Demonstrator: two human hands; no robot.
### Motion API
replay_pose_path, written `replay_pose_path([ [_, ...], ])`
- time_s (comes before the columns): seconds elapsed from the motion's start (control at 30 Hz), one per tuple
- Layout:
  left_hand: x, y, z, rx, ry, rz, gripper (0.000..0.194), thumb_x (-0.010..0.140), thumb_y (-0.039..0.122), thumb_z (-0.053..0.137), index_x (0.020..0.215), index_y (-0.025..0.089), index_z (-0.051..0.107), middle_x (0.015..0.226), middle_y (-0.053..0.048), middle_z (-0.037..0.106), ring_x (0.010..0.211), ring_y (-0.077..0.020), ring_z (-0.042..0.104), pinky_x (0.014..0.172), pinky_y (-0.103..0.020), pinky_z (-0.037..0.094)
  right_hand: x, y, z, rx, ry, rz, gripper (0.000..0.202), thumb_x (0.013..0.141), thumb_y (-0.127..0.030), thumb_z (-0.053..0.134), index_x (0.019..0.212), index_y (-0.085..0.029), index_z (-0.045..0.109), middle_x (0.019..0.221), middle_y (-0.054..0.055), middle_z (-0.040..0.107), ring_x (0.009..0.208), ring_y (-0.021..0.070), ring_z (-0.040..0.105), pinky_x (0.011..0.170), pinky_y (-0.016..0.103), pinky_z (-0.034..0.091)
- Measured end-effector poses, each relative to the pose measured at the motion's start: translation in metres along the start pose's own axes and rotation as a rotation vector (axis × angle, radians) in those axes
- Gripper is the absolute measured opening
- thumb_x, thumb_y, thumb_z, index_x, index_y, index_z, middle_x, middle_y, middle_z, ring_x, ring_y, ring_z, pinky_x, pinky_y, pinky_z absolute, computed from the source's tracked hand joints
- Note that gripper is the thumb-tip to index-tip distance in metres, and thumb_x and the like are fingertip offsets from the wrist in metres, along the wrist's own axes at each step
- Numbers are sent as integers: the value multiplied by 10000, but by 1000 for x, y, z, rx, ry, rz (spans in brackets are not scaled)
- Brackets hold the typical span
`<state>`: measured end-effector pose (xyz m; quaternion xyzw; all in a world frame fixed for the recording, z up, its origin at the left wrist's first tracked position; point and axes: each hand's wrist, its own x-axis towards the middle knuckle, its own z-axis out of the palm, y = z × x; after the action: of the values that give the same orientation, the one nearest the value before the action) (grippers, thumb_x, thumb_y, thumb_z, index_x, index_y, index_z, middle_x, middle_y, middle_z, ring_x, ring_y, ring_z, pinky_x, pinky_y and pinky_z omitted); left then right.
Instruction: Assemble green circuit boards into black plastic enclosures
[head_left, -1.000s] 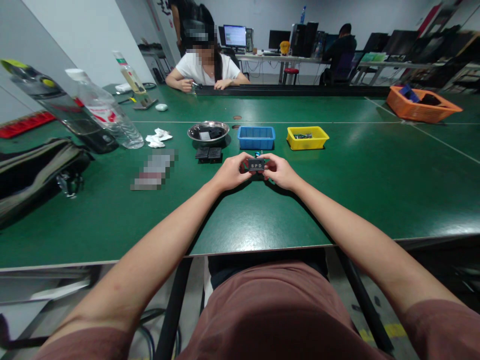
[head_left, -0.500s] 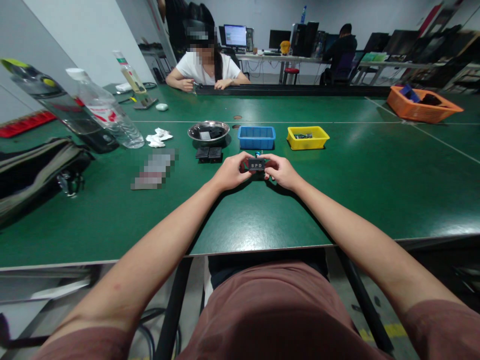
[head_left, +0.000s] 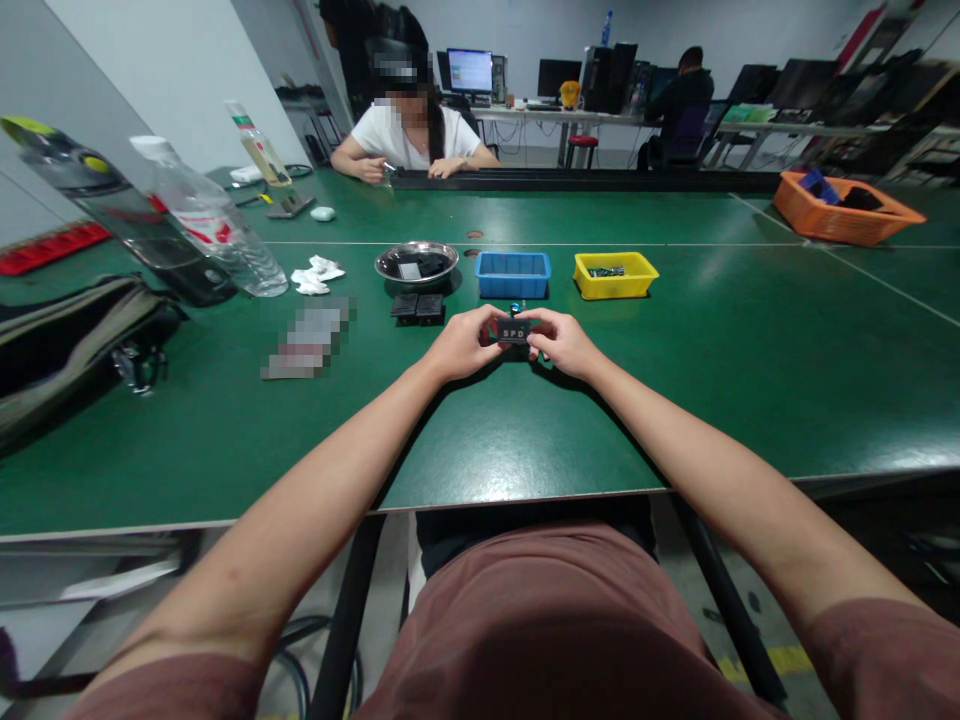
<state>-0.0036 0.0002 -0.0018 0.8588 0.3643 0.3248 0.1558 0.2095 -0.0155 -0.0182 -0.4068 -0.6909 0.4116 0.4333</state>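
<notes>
Between both hands is a small black box marked "SPD" (head_left: pixel 514 331), its lettered face toward me. My left hand (head_left: pixel 469 343) pinches its left end, and my right hand (head_left: pixel 565 343) grips the right end. A small shiny blue-green part (head_left: pixel 515 309) shows just above the box; whether it is attached I cannot tell. Beyond my left hand, two black square pieces (head_left: pixel 418 309) lie side by side in front of a metal bowl (head_left: pixel 385 274) with dark parts. Past the box stands a blue bin (head_left: pixel 514 285), and to its right a yellow bin (head_left: pixel 616 289) holding small greenish parts.
On the left of the green table (head_left: pixel 480 450) are a crumpled tissue (head_left: pixel 318 275), a clear plastic bottle (head_left: pixel 217 225), a dark bottle (head_left: pixel 142 225) and a black bag (head_left: pixel 82 345). An orange basket (head_left: pixel 840 222) stands far right. A person in white (head_left: pixel 412 135) sits opposite.
Both hands keep their hold on the black box in nearly the same spot. The box's face seems to have tilted very slightly.
</notes>
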Motion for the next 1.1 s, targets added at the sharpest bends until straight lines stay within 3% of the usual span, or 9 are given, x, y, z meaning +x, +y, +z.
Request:
replay_pose_path([
  [0.57,0,3,-1,-15,-6,5,326,797,331,669,1067,148,685,801,-22,683,664,-147,578,643,-257,441,2,3,1,44,14,25,351,858,-230,471,1121,-148,689,739,4,678,518,111,631,466,202,425],
  [0.87,0,3,-1,-22,6,6,324,793,327,664,1058,141,674,803,-23,676,664,-147,574,648,-259,435,1,4,-1,28,-48,-6,521,728,-182,599,1249,-152,608,782,-13,675,598,126,634,631,269,548],
  [1.1,0,4,-2,-24,2,-15,321,795,337,670,1058,153,656,825,-21,684,682,-145,584,661,-251,448,0,4,0,41,-80,-27,522,769,-258,671,1275,-166,582,791,-16,649,640,130,622,643,283,573],
])
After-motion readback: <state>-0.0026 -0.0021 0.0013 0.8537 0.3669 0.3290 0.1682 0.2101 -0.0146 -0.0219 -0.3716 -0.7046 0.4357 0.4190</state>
